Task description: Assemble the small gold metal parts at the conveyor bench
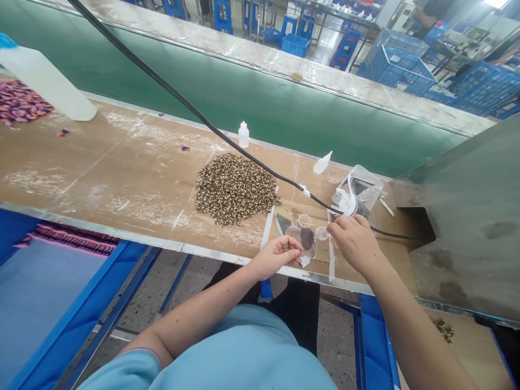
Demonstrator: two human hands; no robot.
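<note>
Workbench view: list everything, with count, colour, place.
Bench: one, brown, centre
Parts heap: one, brown-cream, mid-bench
Second heap: one, pink-purple, left
Jug: one, white, left
Small bottles: two, white, far edge
Cable: one, black, across bench
Dishes: two, clear, near hands
Tub: one, clear, right
Panel: one, grey, right
Stools, crates: several, blue, background
Tray: one, blue-framed, lower left
Shirt: one, light blue, bottom
Left hand: one, bare, front edge
Right hand: one, bare, near tub

I saw a small dark piece [301,264] pinched near the worktable [134,179]'s front edge, two clear round dishes [304,221] close by, and a loose, brown-and-cream heap of tiny pieces [235,188] farther left.
</note>
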